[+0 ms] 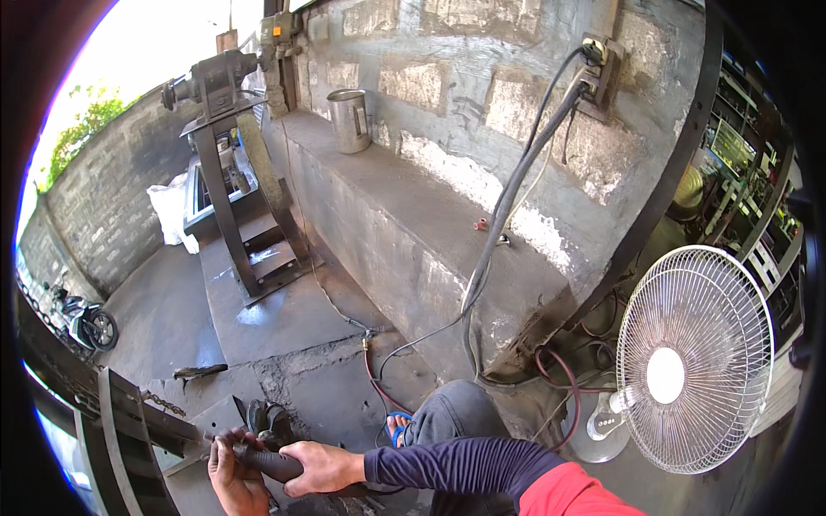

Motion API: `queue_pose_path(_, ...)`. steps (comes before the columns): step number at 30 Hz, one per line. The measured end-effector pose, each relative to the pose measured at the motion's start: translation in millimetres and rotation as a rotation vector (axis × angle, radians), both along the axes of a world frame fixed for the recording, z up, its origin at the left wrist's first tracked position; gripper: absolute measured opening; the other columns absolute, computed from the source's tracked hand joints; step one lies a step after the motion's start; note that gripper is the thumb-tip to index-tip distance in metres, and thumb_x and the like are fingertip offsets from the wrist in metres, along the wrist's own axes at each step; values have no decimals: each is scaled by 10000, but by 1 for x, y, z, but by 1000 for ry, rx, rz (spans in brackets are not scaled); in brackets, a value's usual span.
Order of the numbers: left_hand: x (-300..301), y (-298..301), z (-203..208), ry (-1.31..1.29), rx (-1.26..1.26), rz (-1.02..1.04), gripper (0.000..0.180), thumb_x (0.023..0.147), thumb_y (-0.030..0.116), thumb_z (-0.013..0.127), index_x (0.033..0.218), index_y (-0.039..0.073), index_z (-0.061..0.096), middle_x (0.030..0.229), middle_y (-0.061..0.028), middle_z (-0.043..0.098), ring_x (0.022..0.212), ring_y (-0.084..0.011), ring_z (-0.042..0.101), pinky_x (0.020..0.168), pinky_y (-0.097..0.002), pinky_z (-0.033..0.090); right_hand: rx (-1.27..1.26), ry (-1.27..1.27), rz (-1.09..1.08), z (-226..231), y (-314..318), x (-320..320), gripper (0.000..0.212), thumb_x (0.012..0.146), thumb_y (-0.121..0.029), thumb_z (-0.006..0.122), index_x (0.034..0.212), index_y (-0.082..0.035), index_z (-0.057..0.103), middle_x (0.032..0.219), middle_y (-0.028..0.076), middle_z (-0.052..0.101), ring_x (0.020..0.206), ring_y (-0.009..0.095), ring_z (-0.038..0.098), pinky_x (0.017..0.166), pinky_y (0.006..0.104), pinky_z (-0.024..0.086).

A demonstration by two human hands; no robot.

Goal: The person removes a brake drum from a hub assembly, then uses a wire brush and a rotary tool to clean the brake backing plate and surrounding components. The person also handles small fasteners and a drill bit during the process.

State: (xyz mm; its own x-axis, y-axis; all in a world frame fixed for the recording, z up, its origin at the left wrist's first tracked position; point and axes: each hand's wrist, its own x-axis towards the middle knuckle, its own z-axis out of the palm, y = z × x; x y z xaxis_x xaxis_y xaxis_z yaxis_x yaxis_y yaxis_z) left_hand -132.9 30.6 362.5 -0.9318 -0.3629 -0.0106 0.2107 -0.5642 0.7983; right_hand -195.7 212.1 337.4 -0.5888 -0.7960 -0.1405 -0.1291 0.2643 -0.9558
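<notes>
At the lower left, both my hands are on a dark grey, barrel-shaped power tool (274, 465); its exact kind cannot be made out. My right hand (325, 469) is closed round its rear end, with the arm crossing from the lower right. The fingers of my left hand (234, 482) curl at its front end, palm turned up. What the left fingertips press on is too small to tell. Just beyond the tool lies a dark clamp-like metal object (268, 421), partly hidden, beside a flat metal plate (222, 416). A dark cable runs out below my right wrist.
A steel frame (120, 421) stands at the left. A white fan (695, 361) is close on the right. Hoses and cables (564, 370) trail over the floor from a wall socket (597, 76). A bench grinder (215, 82) and a metal mug (348, 120) are farther off.
</notes>
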Motion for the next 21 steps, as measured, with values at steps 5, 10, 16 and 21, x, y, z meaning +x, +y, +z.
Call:
queue_pose_path(5, 0, 19, 30, 156, -52, -185, 343, 1092, 248, 569, 1273, -38, 621, 1263, -169, 658, 1135, -293, 637, 1012, -448, 509, -114, -198, 91, 4, 17, -10, 644, 777, -330, 811, 1235, 88, 634, 1030, 212, 713, 946, 266, 678, 872, 398, 547)
queue_pose_path(10, 17, 14, 25, -108, -77, 106, 178, 912, 134, 723, 946, 1, 611, 1012, -207, 735, 947, -295, 719, 886, -426, 575, -124, 82, 33, 12, 16, 6, 587, 767, -359, 820, 1182, 28, 667, 1031, 236, 737, 937, 336, 739, 860, 425, 569)
queue_pose_path(16, 14, 14, 16, 59, 90, -120, 332, 1026, 230, 697, 1224, -26, 622, 1228, -159, 703, 1186, -331, 683, 1048, -510, 534, 135, 72, -34, 31, 18, 13, 618, 740, -370, 848, 1189, -10, 622, 945, 194, 721, 866, 327, 726, 818, 421, 559)
queue_pose_path(21, 26, 5, 29, 28, -40, -178, 468, 1085, 298, 592, 1333, -98, 622, 1336, -217, 683, 1185, -333, 694, 1068, -481, 535, -143, -6, -15, 31, 11, 13, 574, 806, -293, 840, 1233, -4, 588, 976, 117, 685, 887, 225, 680, 821, 375, 550)
